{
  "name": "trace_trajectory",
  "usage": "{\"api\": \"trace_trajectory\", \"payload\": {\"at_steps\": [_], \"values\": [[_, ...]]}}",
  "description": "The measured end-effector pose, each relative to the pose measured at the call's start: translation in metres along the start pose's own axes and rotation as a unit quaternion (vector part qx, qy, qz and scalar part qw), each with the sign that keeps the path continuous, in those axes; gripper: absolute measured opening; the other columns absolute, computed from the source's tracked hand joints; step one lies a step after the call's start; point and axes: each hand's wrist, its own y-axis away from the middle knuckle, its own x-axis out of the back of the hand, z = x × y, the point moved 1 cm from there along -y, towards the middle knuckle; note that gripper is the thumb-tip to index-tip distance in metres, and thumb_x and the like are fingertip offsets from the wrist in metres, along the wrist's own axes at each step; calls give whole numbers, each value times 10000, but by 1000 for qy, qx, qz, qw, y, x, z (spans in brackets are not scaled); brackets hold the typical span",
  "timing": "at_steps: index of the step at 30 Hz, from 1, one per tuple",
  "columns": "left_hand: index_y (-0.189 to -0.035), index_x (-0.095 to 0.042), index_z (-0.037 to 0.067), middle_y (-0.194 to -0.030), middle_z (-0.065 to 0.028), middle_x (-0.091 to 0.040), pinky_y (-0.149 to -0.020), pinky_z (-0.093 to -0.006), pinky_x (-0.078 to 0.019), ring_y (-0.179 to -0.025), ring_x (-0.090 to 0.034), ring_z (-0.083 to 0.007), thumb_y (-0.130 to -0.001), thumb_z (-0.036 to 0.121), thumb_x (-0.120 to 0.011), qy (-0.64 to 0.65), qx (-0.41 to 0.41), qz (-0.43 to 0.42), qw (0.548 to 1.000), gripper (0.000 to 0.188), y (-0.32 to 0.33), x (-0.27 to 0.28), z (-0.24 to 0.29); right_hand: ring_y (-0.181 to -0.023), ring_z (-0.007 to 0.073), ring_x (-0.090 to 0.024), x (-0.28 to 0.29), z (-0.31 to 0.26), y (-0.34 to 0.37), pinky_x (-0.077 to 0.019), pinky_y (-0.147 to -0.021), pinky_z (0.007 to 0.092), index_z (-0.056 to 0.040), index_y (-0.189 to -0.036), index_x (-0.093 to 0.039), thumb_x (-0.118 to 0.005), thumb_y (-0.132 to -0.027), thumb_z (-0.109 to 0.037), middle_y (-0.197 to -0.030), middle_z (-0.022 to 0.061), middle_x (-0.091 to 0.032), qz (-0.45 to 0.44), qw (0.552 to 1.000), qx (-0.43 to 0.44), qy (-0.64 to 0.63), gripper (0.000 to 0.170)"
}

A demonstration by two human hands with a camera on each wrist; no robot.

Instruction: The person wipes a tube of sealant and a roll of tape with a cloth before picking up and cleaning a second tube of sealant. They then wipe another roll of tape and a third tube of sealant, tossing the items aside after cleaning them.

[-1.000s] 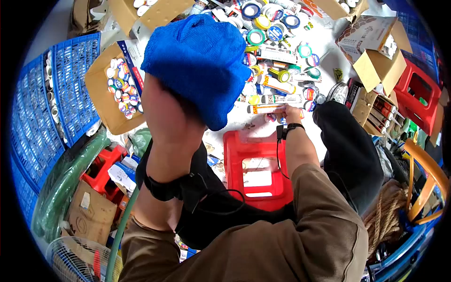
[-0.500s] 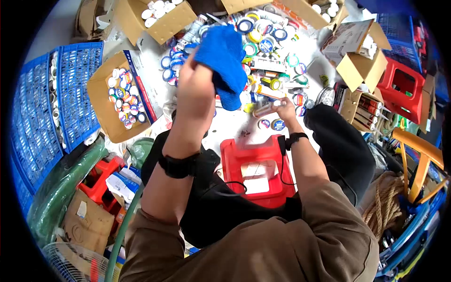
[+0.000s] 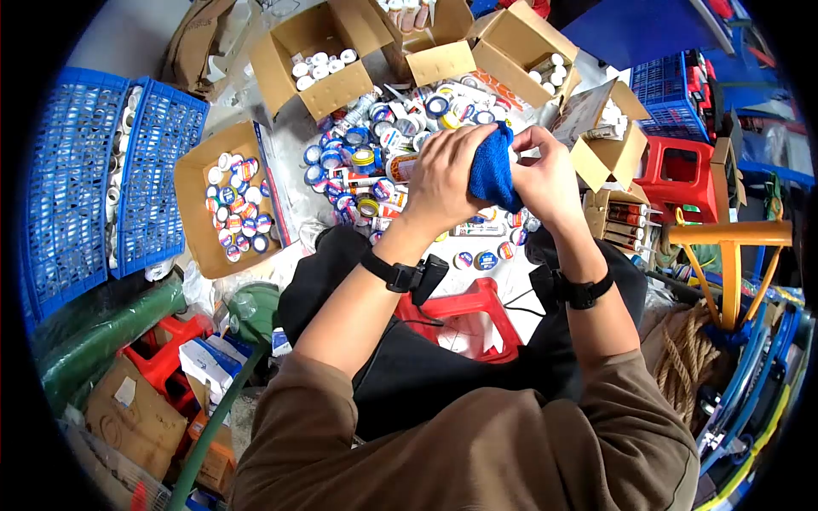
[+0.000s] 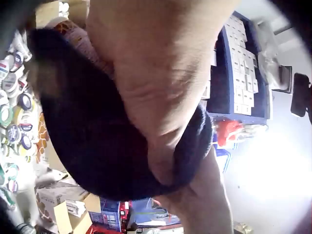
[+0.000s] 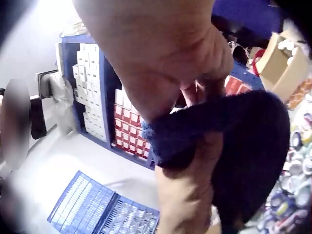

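Observation:
In the head view a blue cloth [image 3: 494, 173] is held up between both hands above the pile. My left hand [image 3: 443, 177] grips its left side, with the thumb pressing on the fabric in the left wrist view. From the right, my right hand [image 3: 550, 180] pinches the cloth's edge, fingers bent. A pale tube with orange honeycomb print [image 4: 80, 43] shows beside the cloth and my left hand; how far it runs inside the cloth is hidden.
Tape rolls and tubes [image 3: 362, 159] lie heaped on the white floor. Around them stand a carton of rolls [image 3: 198, 223], other open cartons, blue crates [image 3: 75, 187] and a red stool [image 3: 498, 315] between the legs. A yellow frame [image 3: 731, 234] stands at right.
The left hand has moved right and forward with the cloth. The right hand has risen from the pile with the tube and met the cloth. The head view has shifted.

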Motion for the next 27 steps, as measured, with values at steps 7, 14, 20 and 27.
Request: {"api": "trace_trajectory", "payload": {"at_steps": [7,14,20,27], "values": [[-1175,-595,85,-959,-146,-700,-741,-440,-562,-861,-690,-364,-638,266,-861,76,-35,12,996,627,-2,36,19,-855,175,-653,49,-74,44,-561,-747,305,29,-1006,-650,-830,-698,-128,-1014,86,-574,-71,983,167,35,391],[-1227,-598,20,-1080,-117,-713,-909,-351,-526,-975,-683,-181,-625,189,-898,287,136,-244,916,694,4,47,13,-1053,182,-636,102,-115,58,-563,-924,309,49,-1100,-651,-756,-713,44,-1179,81,-535,-110,967,225,-41,401],[-1233,-553,36,-1088,-189,-674,-861,-434,-539,-991,-665,-371,-652,221,-856,31,37,-31,998,682,6,48,20,-845,138,-684,109,-103,48,-566,-738,251,62,-1063,-646,-797,-838,-217,-983,77,-668,32,993,102,-57,389],[-1250,-532,16,-1089,-238,-655,-855,-468,-535,-968,-658,-421,-658,225,-882,53,56,77,994,719,10,33,35,-756,149,-680,35,-99,53,-546,-659,286,48,-999,-678,-821,-804,-361,-929,88,-639,61,979,143,135,475]]}}
